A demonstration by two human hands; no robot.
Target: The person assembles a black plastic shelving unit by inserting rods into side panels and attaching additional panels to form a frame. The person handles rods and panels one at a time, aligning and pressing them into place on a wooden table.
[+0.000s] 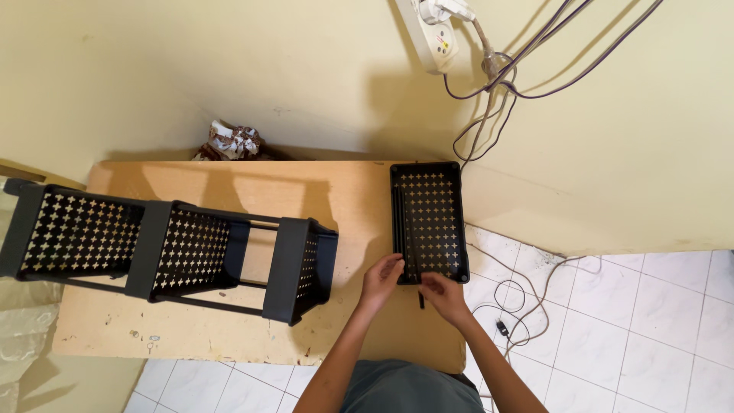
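Observation:
A loose black plastic shelf tray (430, 218) with cross-shaped holes lies on a light wooden board (252, 191), against the wall. A thin black rod (399, 229) lies along the tray's left inner side, and a rod end (420, 300) pokes out below the near rim. My left hand (380, 280) touches the tray's near left corner with bent fingers. My right hand (443, 294) rests at the near rim, fingers curled around the rod end. A partly assembled black rack (168, 248) of three perforated tiers lies on its side to the left.
A white power strip (430, 34) hangs on the yellow wall with several cables (497, 84) trailing down to the white tiled floor (650, 321). Crumpled paper (233, 141) sits behind the board. Clear plastic wrap (19, 336) lies at far left.

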